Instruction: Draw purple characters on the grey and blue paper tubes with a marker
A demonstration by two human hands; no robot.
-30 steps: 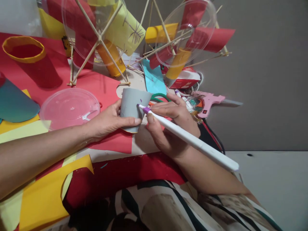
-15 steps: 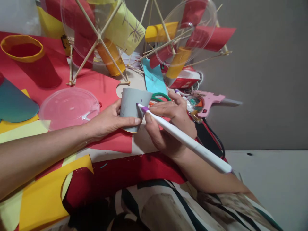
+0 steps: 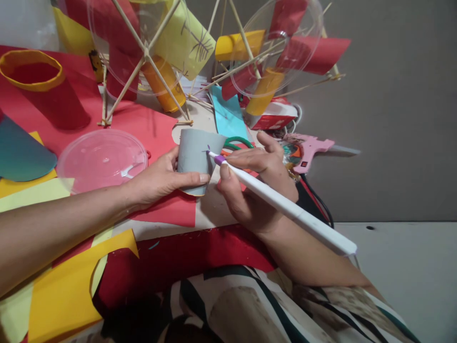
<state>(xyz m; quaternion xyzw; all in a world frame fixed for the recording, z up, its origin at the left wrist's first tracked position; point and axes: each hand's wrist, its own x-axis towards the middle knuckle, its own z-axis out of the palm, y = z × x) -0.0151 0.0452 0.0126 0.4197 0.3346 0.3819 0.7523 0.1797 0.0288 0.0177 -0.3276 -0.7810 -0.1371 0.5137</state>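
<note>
A grey paper tube (image 3: 193, 157) with a thin yellow lower rim is held nearly upright. My left hand (image 3: 162, 178) is closed around its left side, thumb across the front and the other fingers hidden behind. On the tube's front are small purple strokes. My right hand (image 3: 259, 186) pinches a white marker (image 3: 285, 207) with a purple collar. The marker's tip touches the tube's surface close to the strokes, and its barrel slants down to the right past my forearm. Green scissor handles (image 3: 239, 142) show partly behind the tube.
A clear plastic lid (image 3: 103, 159) lies on red paper left of the tube. Behind stands a stick frame (image 3: 146, 52) with clear discs and paper tubes. A pink glue gun (image 3: 307, 148) rests at right. Cut yellow paper (image 3: 64, 290) lies front left; a red tube (image 3: 53, 100) stands behind.
The marker tip has shifted slightly right along the tube, and my right hand moved right with it. A short purple line now crosses near the earlier mark. My left hand stays put.
</note>
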